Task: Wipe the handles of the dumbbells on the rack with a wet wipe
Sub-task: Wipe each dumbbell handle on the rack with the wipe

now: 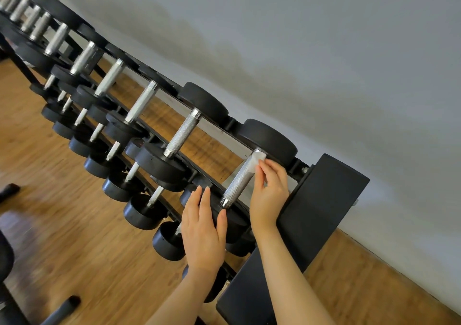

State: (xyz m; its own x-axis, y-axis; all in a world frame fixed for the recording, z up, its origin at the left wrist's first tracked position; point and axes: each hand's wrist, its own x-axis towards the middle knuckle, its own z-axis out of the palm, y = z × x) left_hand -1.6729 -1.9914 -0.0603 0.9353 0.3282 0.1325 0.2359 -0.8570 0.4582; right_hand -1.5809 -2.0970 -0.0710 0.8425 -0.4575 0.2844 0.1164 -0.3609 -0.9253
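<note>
the right hand (269, 190) pinched a small white wet wipe (258, 158) against the far end of the knurled handle (240, 177) of the nearest dumbbell on the black rack (321, 200). the left hand (203, 227) lay flat, fingers straight, seemingly on that dumbbell's near black head (234, 221), which it mostly hid.

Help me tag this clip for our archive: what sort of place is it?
Most likely a gym's free-weight area: a long tiered rack holds rows of black dumbbells with knurled steel handles, on a wood floor against a plain wall.
</note>
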